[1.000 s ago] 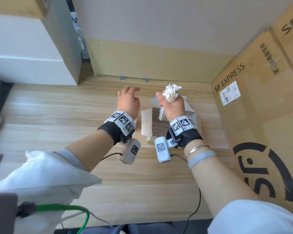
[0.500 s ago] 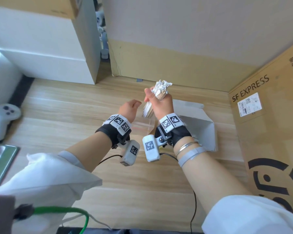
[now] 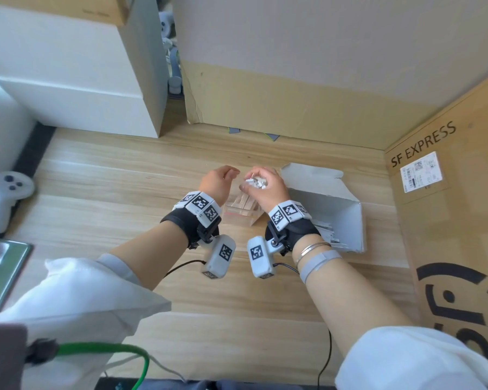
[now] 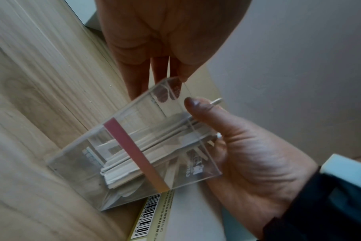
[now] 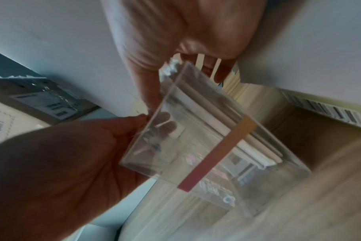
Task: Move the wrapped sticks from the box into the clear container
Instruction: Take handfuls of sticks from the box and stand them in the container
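The clear container [image 3: 238, 213] stands tilted on the wooden table, its base against the white box [image 3: 335, 218], which lies on its side to the right. My left hand [image 3: 219, 182] holds the container's left wall between thumb and fingers; its nails show through the clear container [image 4: 134, 146]. My right hand [image 3: 265, 190] grips a bundle of wrapped sticks [image 3: 255, 182] by its top ends. The sticks' lower part lies inside the container, where the wrapped sticks [image 4: 155, 140] lean on one wall. In the right wrist view the wrapped sticks [image 5: 247, 146] sit behind a red-orange stripe.
A large SF Express carton [image 3: 448, 220] walls off the right side. A cardboard panel [image 3: 293, 108] closes the back, with a white cabinet [image 3: 82, 80] at back left. A game controller [image 3: 6, 192] and a phone [image 3: 0, 263] lie far left. A green cable [image 3: 110, 350] runs near me.
My right hand carried the bundle left from over the box and lowered it into the container. My left hand stayed at the container's side.
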Available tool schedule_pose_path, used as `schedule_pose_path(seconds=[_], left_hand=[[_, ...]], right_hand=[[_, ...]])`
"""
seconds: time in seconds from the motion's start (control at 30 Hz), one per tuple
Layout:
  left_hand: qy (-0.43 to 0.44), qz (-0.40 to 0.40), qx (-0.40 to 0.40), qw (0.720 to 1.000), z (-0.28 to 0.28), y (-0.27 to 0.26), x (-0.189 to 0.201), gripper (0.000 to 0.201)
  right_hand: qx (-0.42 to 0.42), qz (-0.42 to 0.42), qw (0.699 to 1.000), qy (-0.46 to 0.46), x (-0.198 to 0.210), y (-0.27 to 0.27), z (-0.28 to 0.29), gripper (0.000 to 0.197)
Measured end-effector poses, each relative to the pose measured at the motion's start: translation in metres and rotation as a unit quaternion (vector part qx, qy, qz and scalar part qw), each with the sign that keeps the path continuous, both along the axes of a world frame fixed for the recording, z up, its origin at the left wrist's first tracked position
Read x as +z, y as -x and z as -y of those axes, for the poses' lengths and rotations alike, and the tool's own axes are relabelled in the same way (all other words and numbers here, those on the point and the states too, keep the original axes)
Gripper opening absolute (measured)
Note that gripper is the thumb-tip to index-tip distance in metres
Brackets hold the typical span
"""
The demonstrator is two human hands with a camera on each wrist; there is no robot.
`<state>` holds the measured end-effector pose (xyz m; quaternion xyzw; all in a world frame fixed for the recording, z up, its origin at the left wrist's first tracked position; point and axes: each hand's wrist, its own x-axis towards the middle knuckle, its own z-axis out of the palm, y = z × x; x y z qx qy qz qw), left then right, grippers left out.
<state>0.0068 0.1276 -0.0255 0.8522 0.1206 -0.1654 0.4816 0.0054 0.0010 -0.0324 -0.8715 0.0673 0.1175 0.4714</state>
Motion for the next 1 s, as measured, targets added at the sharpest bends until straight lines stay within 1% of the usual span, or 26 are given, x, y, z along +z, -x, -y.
schedule_pose_path(seconds=[0.03,0.07,0.2,0.33,0.53,0.63,0.73,0.8,0.9,1.0], left_hand=[[-0.001,-0.001,-0.002,1.0,0.0,0.0,0.0,0.035],[-0.002,0.0,-0.003,1.0,0.0,0.001,0.0,0.035],[-0.013,0.003,-0.007,1.0,0.003,0.001,0.0,0.035],[-0.035,0.019,-0.003,0.999,0.01,0.003,0.003,0.037],[-0.048,0.082,0.019,0.995,0.031,0.002,0.018,0.038],[-0.041,0.115,0.008,0.992,0.049,0.004,0.026,0.038],[-0.028,0.131,-0.018,0.991,0.069,0.01,0.03,0.037],[-0.013,0.126,-0.039,0.991,0.084,0.016,0.029,0.037],[-0.031,0.097,-0.06,0.993,0.103,0.025,0.023,0.04],[-0.035,0.042,-0.088,0.995,0.117,0.032,0.011,0.05]], right_hand=[[0.009,0.012,1.0,-0.006,0.003,0.001,0.002,0.019],[0.009,0.016,1.0,-0.014,0.005,0.002,0.003,0.019],[-0.016,0.026,0.999,-0.041,0.006,0.002,0.014,0.016],[-0.046,0.058,0.995,-0.071,0.01,0.0,0.027,0.025],[-0.063,0.071,0.993,-0.064,0.013,0.005,0.052,0.026],[-0.072,0.071,0.993,-0.057,0.013,0.009,0.068,0.028],[-0.081,0.06,0.994,-0.043,0.011,0.015,0.086,0.025],[-0.087,0.058,0.994,-0.044,0.009,0.019,0.098,0.02],[-0.088,0.055,0.994,-0.046,0.005,0.027,0.112,0.018],[-0.087,0.041,0.995,-0.035,0.001,0.034,0.123,0.014]])
